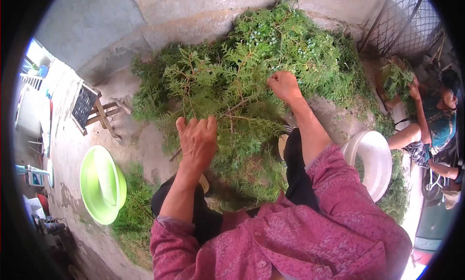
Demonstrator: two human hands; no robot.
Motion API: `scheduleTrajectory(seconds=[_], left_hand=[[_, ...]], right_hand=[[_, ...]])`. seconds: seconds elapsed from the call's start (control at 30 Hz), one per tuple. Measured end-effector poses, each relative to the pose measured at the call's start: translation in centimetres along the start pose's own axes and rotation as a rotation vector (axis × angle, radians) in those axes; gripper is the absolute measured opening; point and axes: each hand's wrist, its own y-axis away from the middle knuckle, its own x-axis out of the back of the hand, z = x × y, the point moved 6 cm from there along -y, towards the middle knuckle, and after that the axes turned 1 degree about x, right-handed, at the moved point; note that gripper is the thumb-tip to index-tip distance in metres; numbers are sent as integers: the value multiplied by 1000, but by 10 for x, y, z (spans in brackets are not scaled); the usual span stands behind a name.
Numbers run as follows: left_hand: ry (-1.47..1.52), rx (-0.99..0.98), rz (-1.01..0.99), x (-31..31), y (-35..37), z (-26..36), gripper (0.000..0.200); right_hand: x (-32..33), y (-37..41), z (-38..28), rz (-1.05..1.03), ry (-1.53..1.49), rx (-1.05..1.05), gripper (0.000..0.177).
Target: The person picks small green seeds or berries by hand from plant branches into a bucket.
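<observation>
A leafy green branch [237, 103] with a brown stem spreads between my two hands, over a heap of cut greenery [310, 47] by the wall. My left hand [197, 139] is closed at the lower left of the branch, its fingers curled round a part of it; a bare stem end shows just beside the hand. Higher up and to the right, my right hand [284, 86] is closed in a pinch at the edge of the foliage. What its fingertips hold is too small to make out.
A green basin [89, 185] stands on the left and a white bucket [370, 163] on the right. Behind the basin is a small folding stool [94, 108]. At the far right a person [438, 117] sits holding greenery. More cuttings lie around my feet.
</observation>
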Motion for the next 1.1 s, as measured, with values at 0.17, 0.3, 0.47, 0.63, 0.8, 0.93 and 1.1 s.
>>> scheduleTrajectory(seconds=[0.17, 0.3, 0.47, 0.63, 0.8, 0.93, 1.1], left_hand=[[67, 39, 27, 2, -3, -1, 23], [97, 26, -27, 0, -6, 6, 21], [157, 25, -13, 2, -4, 3, 14], [718, 365, -7, -3, -2, -29, 10], [1478, 733, -187, -6, -6, -56, 18], [1899, 821, -120, 3, -11, -63, 20], [2283, 641, 11, 11, -21, -67, 18]], right_hand=[[-1, 5, 19, 25, -761, -360, 22], [21, 17, 0, 420, 2, -28, 23], [22, 18, 95, 350, -1311, -533, 22], [102, 94, 143, 441, -1530, -496, 14], [216, 213, 226, 1010, -990, -435, 13], [252, 284, 295, 641, 469, -638, 29], [215, 301, 318, 302, 759, -593, 35]])
